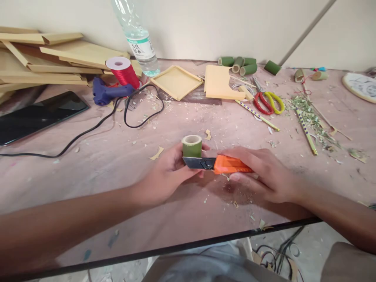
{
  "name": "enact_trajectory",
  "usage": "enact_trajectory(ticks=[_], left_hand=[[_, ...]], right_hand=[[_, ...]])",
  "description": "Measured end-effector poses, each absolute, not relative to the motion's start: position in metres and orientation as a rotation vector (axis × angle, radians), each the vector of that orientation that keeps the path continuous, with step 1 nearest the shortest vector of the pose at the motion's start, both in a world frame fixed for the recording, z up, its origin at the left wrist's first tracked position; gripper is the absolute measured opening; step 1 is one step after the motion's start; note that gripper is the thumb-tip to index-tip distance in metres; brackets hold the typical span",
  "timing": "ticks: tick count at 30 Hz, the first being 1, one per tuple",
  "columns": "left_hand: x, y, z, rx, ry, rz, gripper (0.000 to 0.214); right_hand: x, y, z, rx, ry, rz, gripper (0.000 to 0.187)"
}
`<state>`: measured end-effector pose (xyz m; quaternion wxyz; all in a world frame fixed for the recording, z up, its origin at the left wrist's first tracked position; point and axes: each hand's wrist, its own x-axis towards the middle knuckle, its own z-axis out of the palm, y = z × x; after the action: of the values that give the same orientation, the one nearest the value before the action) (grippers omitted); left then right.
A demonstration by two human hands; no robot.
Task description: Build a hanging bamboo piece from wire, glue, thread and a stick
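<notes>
My left hand (170, 170) is closed around a short piece of green bamboo (192, 150), held upright with its pale hollow end facing up. In my right hand (264, 172) is a utility knife (232, 164) with an orange body. Its dark blade points left and lies across the near side of the bamboo, close to my left thumb. Whether the edge touches the bamboo I cannot tell. Both hands are above the table (132, 227), near its front edge.
Behind are a glue gun (108, 92) with a black cord, a red thread spool (123, 72), a water bottle (141, 47), scissors (266, 102) and several bamboo pieces (248, 69). A phone (41, 117) lies left. Pencils (306, 131) and green shavings (311, 117) are on the right.
</notes>
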<state>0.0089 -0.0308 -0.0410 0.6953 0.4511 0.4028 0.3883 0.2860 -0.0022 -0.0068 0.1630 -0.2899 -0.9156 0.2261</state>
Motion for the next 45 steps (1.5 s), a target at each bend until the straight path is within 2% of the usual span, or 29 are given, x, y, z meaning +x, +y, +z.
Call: enact_trajectory(ticks=[7, 14, 22, 30, 41, 45], left_hand=[[0.008, -0.03, -0.029, 1.003, 0.809, 0.862, 0.062], [0.01, -0.028, -0.031, 1.1, 0.892, 0.881, 0.048], [0.011, -0.027, -0.034, 1.156, 1.032, 0.849, 0.045], [0.012, -0.028, -0.033, 1.202, 1.041, 0.881, 0.045], [0.022, -0.025, -0.028, 1.104, 1.107, 0.968, 0.042], [0.015, -0.033, -0.018, 1.183, 1.265, 1.008, 0.032]], right_hand=[[0.278, -0.005, -0.012, -0.739, -2.622, 0.684, 0.055], [0.277, -0.013, -0.011, -0.759, -2.613, 0.604, 0.059], [0.276, -0.021, -0.007, -0.825, -2.626, 0.444, 0.061], [0.276, -0.028, -0.007, -0.841, -2.622, 0.141, 0.055], [0.274, -0.023, -0.008, -0.929, -2.612, 0.017, 0.052], [0.296, 0.006, 0.001, -1.13, -2.378, -0.148, 0.042]])
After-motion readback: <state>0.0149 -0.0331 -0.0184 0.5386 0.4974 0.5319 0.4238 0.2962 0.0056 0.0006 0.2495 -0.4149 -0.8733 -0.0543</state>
